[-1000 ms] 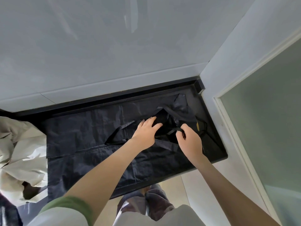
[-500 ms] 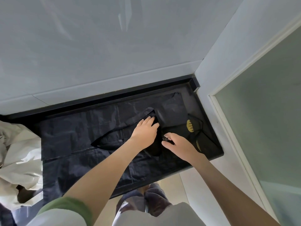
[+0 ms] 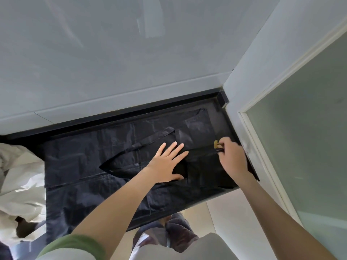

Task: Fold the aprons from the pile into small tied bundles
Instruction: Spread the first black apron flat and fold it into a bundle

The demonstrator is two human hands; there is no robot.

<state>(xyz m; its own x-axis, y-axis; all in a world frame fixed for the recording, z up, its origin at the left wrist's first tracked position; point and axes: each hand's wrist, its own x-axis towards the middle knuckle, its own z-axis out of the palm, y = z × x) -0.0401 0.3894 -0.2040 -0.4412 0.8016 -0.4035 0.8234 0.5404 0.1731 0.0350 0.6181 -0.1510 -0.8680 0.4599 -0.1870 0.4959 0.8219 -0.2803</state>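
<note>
Since the earlier frames the bunched middle of the apron point(image 3: 93, 156) has been laid flat, and both hands have shifted rightward. At far left, a pile point(image 3: 18, 177) of pale cloth waits beside the dark counter point(image 3: 131, 113). The apron lies spread along the counter, its near edge hanging over the front. The loop point(image 3: 142, 142) lies flat on top of the apron, pointing left. The left hand point(image 3: 167, 164) rests palm-down on the apron's middle, fingers straight and spread, pinning the fabric. The right hand point(image 3: 232, 158), near the counter's right end, pinches a dark tie point(image 3: 218, 151) just below a yellow emblem point(image 3: 216, 144). A glazed door point(image 3: 309, 128) bounds the scene at right. Judged from this layout, the apron is smoothed and ready for its first fold; no bundle is yet formed.
</note>
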